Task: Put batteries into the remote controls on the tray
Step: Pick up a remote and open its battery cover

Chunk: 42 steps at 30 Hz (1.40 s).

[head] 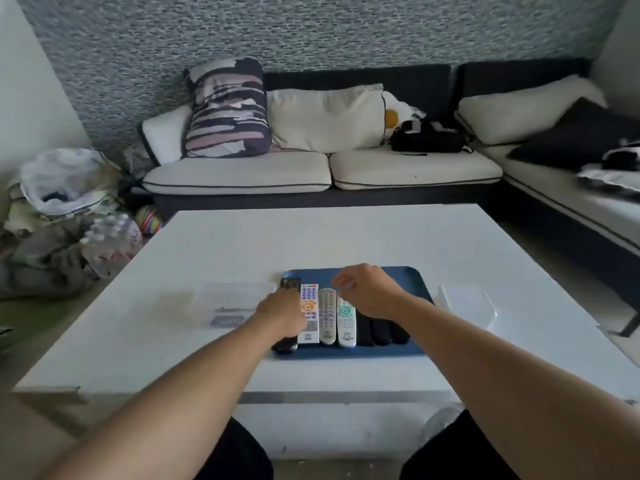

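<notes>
**Tray of remotes, two hands over it**

Blue tray point(414, 277) on white table point(242, 244): remotes side by side. Left hand point(280, 311) covers black remote point(290, 284) (finger grip indiscernible). Right hand point(367, 289) hovers above, fingers loosely curled, holding nothing.

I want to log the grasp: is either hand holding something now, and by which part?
The left hand grips the black remote at the tray's left end, around its middle. The right hand hovers above the remotes, holding nothing visible.

Both forearms reach forward; left grip point(281, 311) curls downward, right grip point(367, 289) hovers loosely curled.
</notes>
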Tool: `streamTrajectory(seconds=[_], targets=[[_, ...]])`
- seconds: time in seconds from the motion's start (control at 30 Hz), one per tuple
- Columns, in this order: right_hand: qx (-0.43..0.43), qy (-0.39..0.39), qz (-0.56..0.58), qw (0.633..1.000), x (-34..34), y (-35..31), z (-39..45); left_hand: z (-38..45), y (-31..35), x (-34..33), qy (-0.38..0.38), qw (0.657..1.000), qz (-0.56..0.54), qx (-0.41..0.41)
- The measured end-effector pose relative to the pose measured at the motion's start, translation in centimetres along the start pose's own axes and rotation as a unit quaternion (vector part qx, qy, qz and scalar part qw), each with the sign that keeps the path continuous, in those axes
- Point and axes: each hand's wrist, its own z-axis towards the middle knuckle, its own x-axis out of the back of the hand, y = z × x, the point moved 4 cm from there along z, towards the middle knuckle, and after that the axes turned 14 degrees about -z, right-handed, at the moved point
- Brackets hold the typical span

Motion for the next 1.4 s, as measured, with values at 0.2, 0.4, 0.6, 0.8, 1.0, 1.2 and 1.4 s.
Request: streamTrajectory(seconds=[0.2,0.4,0.6,0.8,1.0,1.2,1.4], targets=[[0.003,-0.073,-0.021,0.997,-6.9,1.5,4.7,2.3,-2.3,-3.5,-0.112,0.981,0.131,0.091],[0.094,-0.157,-0.171,0.968,-11.2,-0.6,7.9,4.1,-4.1,-5.0,-0.045,0.984,0.16,0.07],[0.093,-0.177,-0.247,0.948,-12.8,-1.0,9.4,4.6,-5.1,-6.0,-0.037,0.988,0.13,0.07],[0.082,-0.176,-0.233,0.953,-12.6,-0.7,9.1,4.2,-5.2,-5.8,-0.024,0.996,0.073,0.046],[0.08,-0.155,-0.205,0.963,-11.8,-0.5,8.9,4.7,-4.2,-4.2,0.023,0.998,0.016,0.063],[-0.084,0.0,0.265,0.96,-7.6,-0.4,9.3,5.1,-3.2,-0.2,0.085,0.979,-0.184,0.037],[-0.088,0.102,0.357,0.924,-5.7,0.2,8.2,6.0,-4.8,-0.6,-0.04,0.82,-0.57,-0.02]])
